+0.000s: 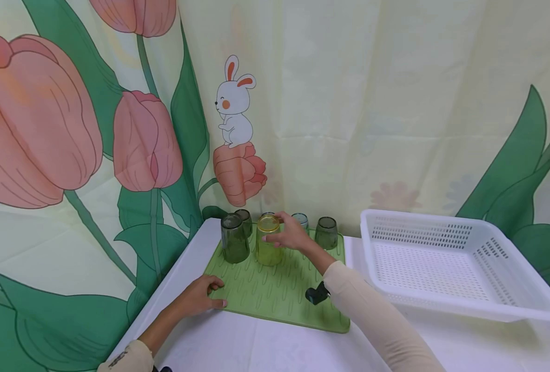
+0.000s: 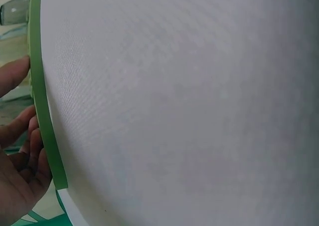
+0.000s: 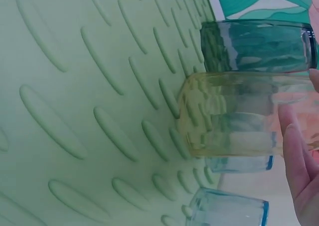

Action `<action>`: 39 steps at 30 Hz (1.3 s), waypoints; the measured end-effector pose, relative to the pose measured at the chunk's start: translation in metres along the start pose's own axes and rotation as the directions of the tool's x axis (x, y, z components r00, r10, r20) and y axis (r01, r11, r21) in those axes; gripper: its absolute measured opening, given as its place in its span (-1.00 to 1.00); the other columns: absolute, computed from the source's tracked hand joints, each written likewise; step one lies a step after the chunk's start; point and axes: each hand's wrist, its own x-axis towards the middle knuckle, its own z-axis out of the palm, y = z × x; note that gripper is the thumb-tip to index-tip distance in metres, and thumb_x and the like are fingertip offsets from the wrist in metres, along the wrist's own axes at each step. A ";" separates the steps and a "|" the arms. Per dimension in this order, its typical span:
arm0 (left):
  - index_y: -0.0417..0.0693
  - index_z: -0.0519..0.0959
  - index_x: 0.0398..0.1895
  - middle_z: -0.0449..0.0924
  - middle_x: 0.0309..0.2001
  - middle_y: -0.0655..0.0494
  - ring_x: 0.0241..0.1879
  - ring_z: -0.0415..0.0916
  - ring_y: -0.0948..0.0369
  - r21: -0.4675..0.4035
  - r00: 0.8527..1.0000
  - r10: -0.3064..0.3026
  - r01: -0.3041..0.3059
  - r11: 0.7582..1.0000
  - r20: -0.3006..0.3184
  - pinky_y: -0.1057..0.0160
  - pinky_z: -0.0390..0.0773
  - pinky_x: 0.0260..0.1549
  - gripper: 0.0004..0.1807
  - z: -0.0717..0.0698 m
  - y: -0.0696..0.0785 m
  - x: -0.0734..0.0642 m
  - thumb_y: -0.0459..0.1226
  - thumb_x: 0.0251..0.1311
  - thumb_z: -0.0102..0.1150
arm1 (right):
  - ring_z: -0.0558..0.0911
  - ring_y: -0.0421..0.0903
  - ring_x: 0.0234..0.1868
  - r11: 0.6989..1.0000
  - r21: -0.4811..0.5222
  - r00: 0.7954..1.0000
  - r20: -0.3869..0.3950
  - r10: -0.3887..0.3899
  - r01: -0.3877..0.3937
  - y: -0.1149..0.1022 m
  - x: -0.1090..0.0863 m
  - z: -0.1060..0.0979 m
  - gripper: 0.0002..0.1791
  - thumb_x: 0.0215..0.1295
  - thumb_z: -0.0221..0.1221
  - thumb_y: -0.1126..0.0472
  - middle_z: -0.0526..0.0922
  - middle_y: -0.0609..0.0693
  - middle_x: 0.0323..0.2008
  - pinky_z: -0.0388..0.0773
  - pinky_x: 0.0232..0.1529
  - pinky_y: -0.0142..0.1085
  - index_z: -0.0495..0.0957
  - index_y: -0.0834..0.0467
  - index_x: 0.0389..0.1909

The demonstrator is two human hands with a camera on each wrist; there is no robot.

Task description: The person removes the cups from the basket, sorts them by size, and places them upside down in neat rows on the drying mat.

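Observation:
Near the back of a green ridged drying mat (image 1: 275, 299), a tall yellow glass (image 1: 268, 254) stands upright. My right hand (image 1: 289, 235) holds it near the rim, thumb in front and fingers at the far side; the right wrist view shows the fingers (image 3: 294, 156) against the glass wall. At the mat's front left corner rests my left hand (image 1: 199, 295), thumb and fingers spread and touching the edge. A tall dark grey-green glass (image 1: 235, 243) stands just left of the yellow one.
Behind stand a short dark glass (image 1: 244, 219) and a pale blue glass (image 1: 300, 219), with another partly hidden behind the yellow one. A grey glass (image 1: 326, 235) is at the mat's back right. A white perforated basket (image 1: 442, 305) sits to the right, before a printed curtain (image 1: 326, 103).

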 end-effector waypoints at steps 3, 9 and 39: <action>-0.22 0.61 0.00 0.53 -0.18 0.06 -0.18 0.41 0.17 0.005 1.000 -0.001 0.001 1.000 -0.004 0.21 0.47 -0.21 -0.48 0.001 0.000 0.000 -0.17 -0.01 0.54 | 0.71 -0.07 -0.48 1.000 -0.030 1.000 0.009 -0.001 0.002 -0.001 0.000 0.000 -0.09 0.12 0.48 0.16 0.37 0.25 0.32 0.70 -0.13 0.02 0.23 0.17 0.45; -0.21 0.61 -0.02 0.52 -0.19 0.07 -0.19 0.41 0.18 0.014 1.000 -0.008 0.008 1.000 -0.011 0.21 0.47 -0.22 -0.49 0.002 -0.001 0.001 -0.17 -0.02 0.55 | 0.71 -0.08 -0.49 0.996 -0.084 1.000 0.017 0.000 0.002 -0.006 -0.002 -0.002 -0.07 0.14 0.47 0.13 0.36 0.27 0.33 0.71 -0.27 -0.16 0.20 0.18 0.46; -0.20 0.60 0.06 0.60 -0.08 -0.01 -0.14 0.51 0.12 -0.035 0.999 0.037 -0.037 0.999 -0.019 0.15 0.52 -0.20 -0.46 -0.002 0.013 0.004 -0.08 0.10 0.48 | 0.72 0.00 -0.45 0.991 -0.110 0.997 -0.010 -0.080 0.079 -0.015 -0.119 -0.079 -0.28 0.24 0.37 -0.05 0.51 0.12 0.25 0.65 -0.23 -0.13 0.36 0.08 0.35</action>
